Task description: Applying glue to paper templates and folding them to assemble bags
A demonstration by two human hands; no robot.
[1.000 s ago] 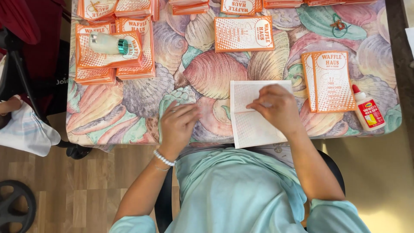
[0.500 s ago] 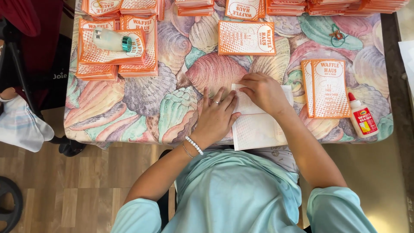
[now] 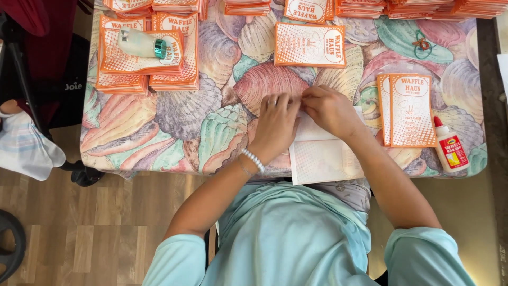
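A counter (image 3: 211,127) under a cloth printed with big pastel shells stands on a wood-plank floor, and the person sits at its near edge.

At the middle of that edge lies a white sheet (image 3: 323,153), blank side up, with faint orange print showing through. Its lower part overhangs the near edge toward the person's lap. It looks like thin paper or card, flat below, with a crease or folded flap across its upper part. Both hands meet at its far edge. The left hand (image 3: 275,124) lies with fingers curled down on the top left corner, and the right hand (image 3: 330,108) pinches the top edge beside it, fingertips touching those of the left. So the sheet appears mid-fold, pressed but not finished, as far as I can judge.

Just right of it, a small stack of orange-and-white bags (image 3: 407,108) lies face up, and a glue bottle (image 3: 450,145) with a red cap rests near the right edge. One single bag (image 3: 309,45) lies beyond the hands. Taller stacks of the same bags (image 3: 143,58) fill the far left corner, one topped by a pale green bottle (image 3: 140,45), and more piles (image 3: 423,8) line the far edge, so much seems already made.
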